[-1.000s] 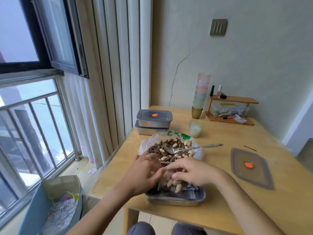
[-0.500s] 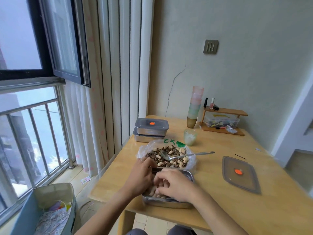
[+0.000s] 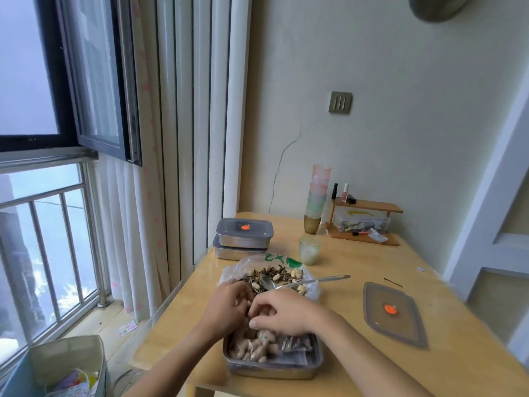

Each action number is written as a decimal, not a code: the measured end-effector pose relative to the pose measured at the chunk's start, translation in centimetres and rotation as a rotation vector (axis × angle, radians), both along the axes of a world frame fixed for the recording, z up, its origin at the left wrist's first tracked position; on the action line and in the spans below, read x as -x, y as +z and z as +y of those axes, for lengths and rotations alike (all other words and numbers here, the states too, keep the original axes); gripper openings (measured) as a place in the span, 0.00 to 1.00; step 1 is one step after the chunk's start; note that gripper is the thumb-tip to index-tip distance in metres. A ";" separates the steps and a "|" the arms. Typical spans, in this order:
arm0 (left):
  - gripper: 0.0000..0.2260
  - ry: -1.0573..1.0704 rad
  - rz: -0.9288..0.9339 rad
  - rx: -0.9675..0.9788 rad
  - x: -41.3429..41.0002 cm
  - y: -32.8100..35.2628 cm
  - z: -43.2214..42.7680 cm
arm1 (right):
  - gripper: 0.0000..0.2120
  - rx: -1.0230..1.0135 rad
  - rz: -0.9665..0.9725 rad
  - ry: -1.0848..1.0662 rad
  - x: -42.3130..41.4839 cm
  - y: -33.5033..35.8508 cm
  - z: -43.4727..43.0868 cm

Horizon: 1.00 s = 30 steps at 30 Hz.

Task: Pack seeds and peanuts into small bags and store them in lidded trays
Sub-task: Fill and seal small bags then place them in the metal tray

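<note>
Steel tray (image 3: 272, 373) sat near the tabletop (image 3: 463, 339) edge. Left grip (image 3: 229, 306) and right grip (image 3: 283, 310) curled over it, hold unclear; pressing could tip it.

You had one bit of print before you: green marks on the folded rim of the clear plastic bag (image 3: 282, 259) on the worktop, upside down to you and too crumpled to read. Nothing else carried legible text.

Bare forearms (image 3: 177, 356); thin ring (image 3: 226, 281) on left grip (image 3: 229, 305).
</note>
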<state>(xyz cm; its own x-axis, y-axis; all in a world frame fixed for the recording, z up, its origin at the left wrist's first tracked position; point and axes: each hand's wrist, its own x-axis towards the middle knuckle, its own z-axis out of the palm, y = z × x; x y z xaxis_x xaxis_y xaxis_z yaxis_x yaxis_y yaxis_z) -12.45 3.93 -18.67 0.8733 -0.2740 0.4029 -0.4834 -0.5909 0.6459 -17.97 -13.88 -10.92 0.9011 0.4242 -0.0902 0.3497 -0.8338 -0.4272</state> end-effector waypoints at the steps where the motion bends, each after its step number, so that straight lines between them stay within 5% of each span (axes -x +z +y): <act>1: 0.13 0.008 -0.003 -0.014 -0.6 0.0 0.0 | 0.11 -0.010 -0.021 -0.021 -0.6 0.7 -0.6; 6: 0.07 0.147 -0.129 -0.084 -4.7 -1.8 0.9 | 0.07 -0.096 -0.097 -0.237 -5.0 2.6 -5.3; 14: 0.05 0.051 0.007 -0.006 -9.6 -4.1 2.4 | 0.15 -0.048 -0.264 -0.699 -15.7 0.1 -14.4; 20: 0.05 -0.002 0.000 -0.005 -11.3 -5.6 2.9 | 0.15 0.016 -0.321 -0.734 -21.9 -0.3 -15.5; 28: 0.14 0.006 -0.026 -0.035 -12.0 -6.4 2.9 | 0.14 0.142 0.033 -0.813 -28.0 -3.0 -15.4; 30: 0.15 0.012 -0.030 -0.031 -12.1 -6.6 2.8 | 0.21 0.142 0.072 -0.839 -28.3 -2.8 -15.5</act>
<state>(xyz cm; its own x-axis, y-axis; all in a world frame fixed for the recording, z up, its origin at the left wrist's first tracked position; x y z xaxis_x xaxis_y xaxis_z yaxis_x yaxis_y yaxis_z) -0.39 6.72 -25.23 0.8642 -0.2767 0.4202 -0.4951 -0.6160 0.6127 10.29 -29.42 -13.72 0.9019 -0.4007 -0.1613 -0.4315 -0.8519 -0.2968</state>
